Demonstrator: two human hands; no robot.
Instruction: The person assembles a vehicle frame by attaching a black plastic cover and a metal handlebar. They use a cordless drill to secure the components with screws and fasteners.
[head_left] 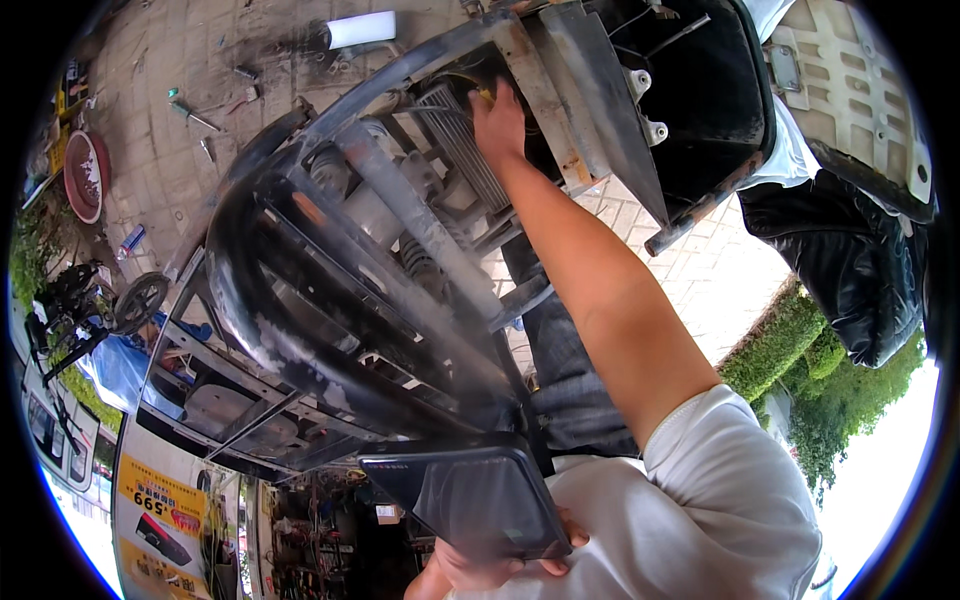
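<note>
In front of me stands the stripped frame of a vehicle, with a thick curved black tube [235, 270] and dusty metal bars. My right hand [498, 125] reaches into an opening at its far side. Its fingers are curled beside a finned grey metal unit [462, 145], around a small yellowish piece I cannot make out. Close to my body, my left hand [475, 568] grips a black flat rectangular device [470, 495] with a glossy face. Some fingers show at the device's lower right edge. Coil springs [418, 255] sit inside the frame below the finned unit.
On the paving at left lie a green-handled screwdriver [192, 112], a blue can [131, 241] and a reddish basin [86, 178]. A white block [361, 30] lies at the far side. Black body panels [715, 90] and a black padded cover [840, 260] stand at right.
</note>
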